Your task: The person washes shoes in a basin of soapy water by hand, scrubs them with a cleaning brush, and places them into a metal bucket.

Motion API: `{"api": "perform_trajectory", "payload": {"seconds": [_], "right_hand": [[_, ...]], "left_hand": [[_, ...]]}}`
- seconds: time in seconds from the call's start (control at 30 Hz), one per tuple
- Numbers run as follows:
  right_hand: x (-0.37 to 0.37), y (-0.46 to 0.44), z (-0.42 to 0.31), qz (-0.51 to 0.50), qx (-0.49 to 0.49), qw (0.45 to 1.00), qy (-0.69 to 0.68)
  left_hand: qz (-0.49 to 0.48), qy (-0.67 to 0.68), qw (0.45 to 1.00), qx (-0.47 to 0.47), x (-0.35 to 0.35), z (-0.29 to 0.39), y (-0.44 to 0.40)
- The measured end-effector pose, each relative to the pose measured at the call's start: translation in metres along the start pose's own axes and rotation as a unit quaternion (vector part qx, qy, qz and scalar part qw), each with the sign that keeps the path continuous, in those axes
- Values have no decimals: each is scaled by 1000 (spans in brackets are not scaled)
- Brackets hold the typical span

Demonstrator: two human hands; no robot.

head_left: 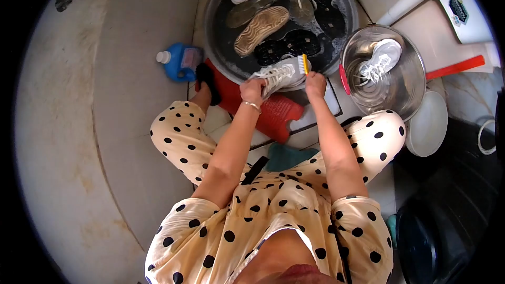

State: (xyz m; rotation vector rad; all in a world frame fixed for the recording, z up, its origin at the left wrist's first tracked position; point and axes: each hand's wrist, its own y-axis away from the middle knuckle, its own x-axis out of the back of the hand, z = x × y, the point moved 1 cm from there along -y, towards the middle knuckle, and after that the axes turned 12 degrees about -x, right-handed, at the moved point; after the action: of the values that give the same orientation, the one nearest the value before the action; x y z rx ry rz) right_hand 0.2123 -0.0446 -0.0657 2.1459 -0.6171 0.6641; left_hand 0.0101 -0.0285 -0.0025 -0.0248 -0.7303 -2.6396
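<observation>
brush (304, 64) 1 | grey shoes (284, 75) showing laces 2 | bottle (183, 63) 1

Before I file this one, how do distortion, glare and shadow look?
Head view: fisheye distortion bends the wall, corners black; bright glints on the metal basin; lower right dark, its detail hard to read; the held shoe and brush are readable.

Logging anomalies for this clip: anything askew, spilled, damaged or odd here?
A dark, roundish patch on the wall, upper left, far darker than the surface around it; hole or stain, can't tell. Nothing odd at the work: the left hand holds a grey shoe and the right hand holds a brush to it.
</observation>
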Motion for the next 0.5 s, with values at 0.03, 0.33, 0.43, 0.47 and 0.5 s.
{"api": "perform_trajectory", "payload": {"seconds": [0.03, 0.33, 0.43, 0.47, 0.5], "right_hand": [[0, -2, -1, 7, 0, 1000, 6], [5, 1, -10, 21, 9, 1000, 14], [10, 6, -18, 31, 33, 999, 21], [9, 6, -19, 31, 39, 999, 22], [9, 5, -19, 31, 46, 998, 23]], "left_hand": [[40, 97, 992, 64, -6, 16, 13], [-111, 151, 961, 205, -5, 11, 13], [-142, 42, 981, 124, 1, -22, -7], [-137, 70, 982, 110, 4, -38, -18], [-154, 134, 972, 116, 2, -34, -16]]}}
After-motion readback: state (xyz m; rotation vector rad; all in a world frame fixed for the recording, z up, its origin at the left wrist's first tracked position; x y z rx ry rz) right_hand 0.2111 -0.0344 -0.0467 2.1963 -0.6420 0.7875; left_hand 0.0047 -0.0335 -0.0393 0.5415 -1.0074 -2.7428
